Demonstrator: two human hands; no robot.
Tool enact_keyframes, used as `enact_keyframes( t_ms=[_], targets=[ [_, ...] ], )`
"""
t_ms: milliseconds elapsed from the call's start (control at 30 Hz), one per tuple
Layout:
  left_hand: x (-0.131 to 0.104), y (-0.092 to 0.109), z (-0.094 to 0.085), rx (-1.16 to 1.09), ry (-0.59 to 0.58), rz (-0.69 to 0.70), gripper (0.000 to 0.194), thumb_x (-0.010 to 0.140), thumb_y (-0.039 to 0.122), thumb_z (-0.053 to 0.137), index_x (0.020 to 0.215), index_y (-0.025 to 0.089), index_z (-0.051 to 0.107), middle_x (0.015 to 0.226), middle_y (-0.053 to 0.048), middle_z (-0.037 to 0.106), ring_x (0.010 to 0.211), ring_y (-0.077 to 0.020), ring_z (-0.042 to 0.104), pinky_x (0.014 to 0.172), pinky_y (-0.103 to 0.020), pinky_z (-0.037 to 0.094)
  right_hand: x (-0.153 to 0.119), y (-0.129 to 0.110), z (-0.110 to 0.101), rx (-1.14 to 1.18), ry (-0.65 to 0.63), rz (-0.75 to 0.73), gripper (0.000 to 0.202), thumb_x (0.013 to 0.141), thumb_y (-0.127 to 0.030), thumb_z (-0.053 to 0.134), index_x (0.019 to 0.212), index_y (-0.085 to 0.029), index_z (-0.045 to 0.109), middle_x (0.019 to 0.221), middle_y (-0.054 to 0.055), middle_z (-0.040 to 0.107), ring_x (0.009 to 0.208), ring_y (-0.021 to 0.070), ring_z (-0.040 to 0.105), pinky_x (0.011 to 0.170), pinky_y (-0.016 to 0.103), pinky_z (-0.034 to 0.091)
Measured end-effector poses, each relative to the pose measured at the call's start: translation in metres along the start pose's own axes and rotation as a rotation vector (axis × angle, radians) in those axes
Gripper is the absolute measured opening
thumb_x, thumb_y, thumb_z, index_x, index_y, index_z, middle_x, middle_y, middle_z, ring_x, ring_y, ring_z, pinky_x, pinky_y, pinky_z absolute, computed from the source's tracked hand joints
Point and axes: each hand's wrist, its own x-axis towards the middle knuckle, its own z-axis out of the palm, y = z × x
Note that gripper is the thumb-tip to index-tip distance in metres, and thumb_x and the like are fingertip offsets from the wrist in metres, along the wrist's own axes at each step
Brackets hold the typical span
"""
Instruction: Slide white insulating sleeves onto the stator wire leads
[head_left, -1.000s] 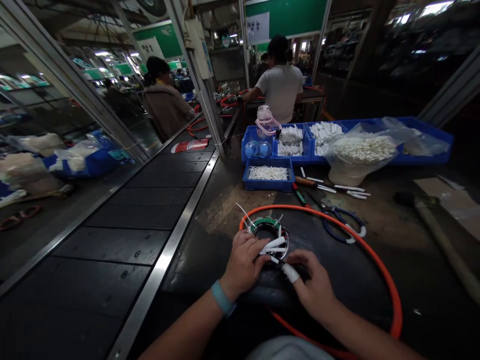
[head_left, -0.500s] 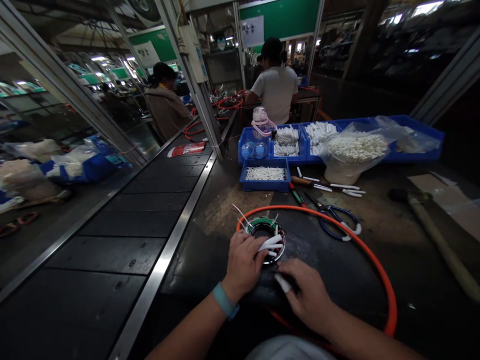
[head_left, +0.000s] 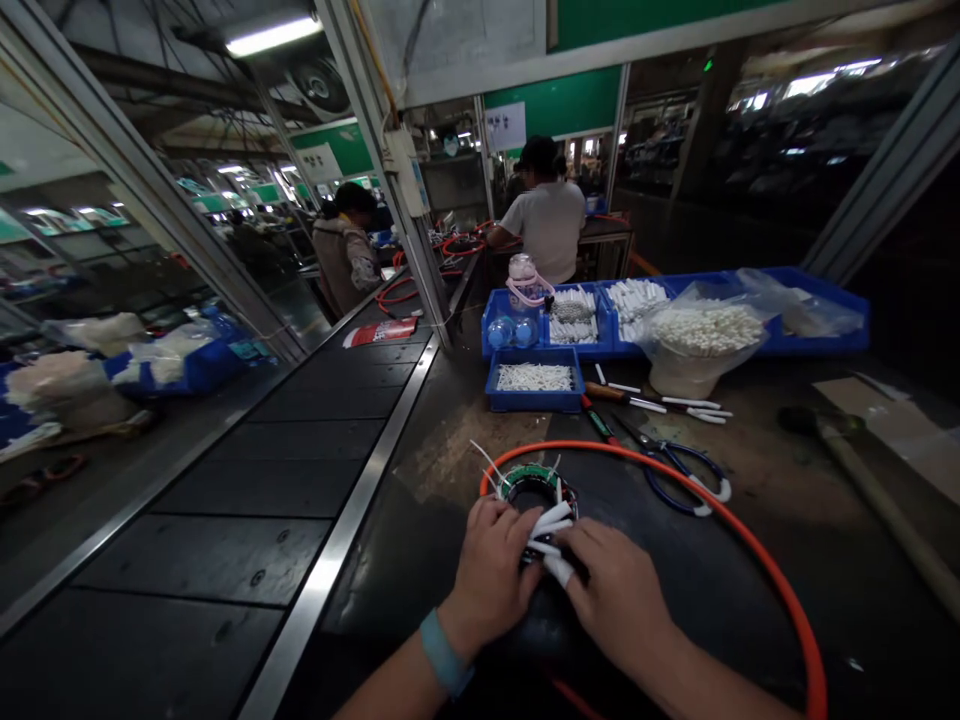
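Note:
A ring-shaped part with a green upper rim and thin wires lies on the dark bench. My left hand is closed at its lower left, its fingers around the white sleeves at the near side of the ring. Close against those sleeves, my right hand is closed too, with a white wrap on one finger. What it pinches is hidden between the fingertips. An orange cable curves around the ring and past my right hand.
Behind the ring stand a small blue tray of white pieces and larger blue bins. Scissors, a screwdriver and a hammer lie rightward. A conveyor runs left; two people work beyond.
My right hand has moved up to the white sleeves and now nearly meets my left hand. The camera view has tilted up, so the bench items appear lower.

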Motion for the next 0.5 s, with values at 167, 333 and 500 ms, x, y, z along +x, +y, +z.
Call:
enact_keyframes(
  t_ms=[167,333,500],
  targets=[
    [-0.002,0.004,0.007,0.039,0.023,-0.027,0.065,0.062,0.011,0.056,0.126,0.017,0.044,0.104,-0.010,0.057,0.099,-0.0282,0.045,0.097,-0.056,0.031,-0.010,0.001,0.013,-0.070,0.170,-0.166,0.030,0.080,-0.007,0.042,0.093,-0.023,0.064,0.094,0.006,0.063,0.089,0.0218,0.054,0.080,0.036,0.038],
    [-0.001,-0.002,0.004,-0.020,0.028,0.010,0.064,0.060,0.011,0.056,0.122,0.019,0.046,0.101,-0.008,0.059,0.096,-0.0275,0.046,0.094,-0.054,0.033,-0.010,0.012,0.020,-0.176,0.238,-0.305,0.036,0.093,-0.016,0.032,0.102,-0.022,0.066,0.099,0.008,0.064,0.094,0.0215,0.056,0.079,0.035,0.045],
    [-0.001,-0.004,0.000,-0.068,0.017,0.019,0.060,0.064,0.014,0.059,0.122,0.022,0.047,0.097,-0.006,0.060,0.092,-0.0253,0.047,0.091,-0.050,0.035,-0.003,0.017,0.013,-0.126,0.302,-0.428,0.035,0.094,-0.014,0.033,0.097,-0.019,0.068,0.095,0.008,0.067,0.091,0.0179,0.061,0.076,0.029,0.053]
  ],
)
